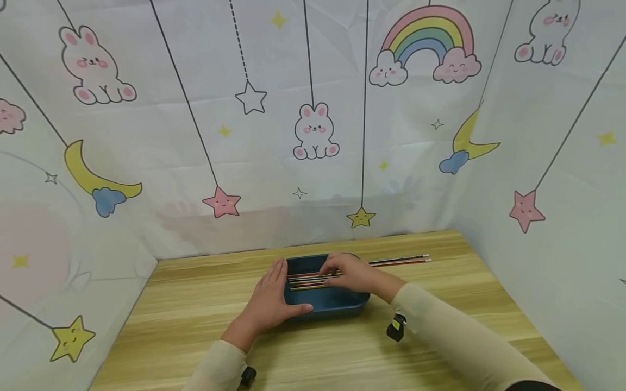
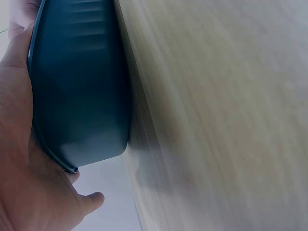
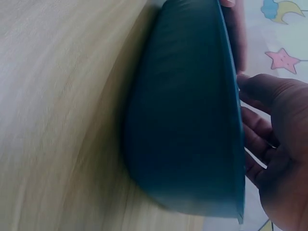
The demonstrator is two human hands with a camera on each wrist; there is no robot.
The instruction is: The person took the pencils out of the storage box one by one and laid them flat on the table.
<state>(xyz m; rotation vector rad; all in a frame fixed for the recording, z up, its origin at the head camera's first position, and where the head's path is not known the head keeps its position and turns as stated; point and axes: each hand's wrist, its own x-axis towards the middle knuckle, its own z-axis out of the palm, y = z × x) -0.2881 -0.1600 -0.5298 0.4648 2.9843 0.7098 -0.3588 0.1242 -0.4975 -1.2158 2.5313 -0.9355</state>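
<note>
A dark blue tray (image 1: 323, 313) stands on the table with several thin pencils (image 1: 305, 284) lying lengthwise inside. My left hand (image 1: 270, 300) holds its left end, fingers along the end wall and thumb over the near rim. The left wrist view shows this hand (image 2: 33, 159) against the tray's rim. My right hand (image 1: 351, 272) reaches over the tray from the right, finger and thumb curled at the pencils and hiding their right ends. In the right wrist view its fingers (image 3: 260, 130) bend in behind the tray wall (image 3: 187, 115).
Two more pencils (image 1: 402, 261), dark and red with pale ends, extend to the right past the right hand. The wood-grain table (image 1: 205, 304) meets white cloth walls (image 1: 264, 163) printed with rabbits, stars and moons. A small black camera (image 1: 396, 327) hangs at the right wrist.
</note>
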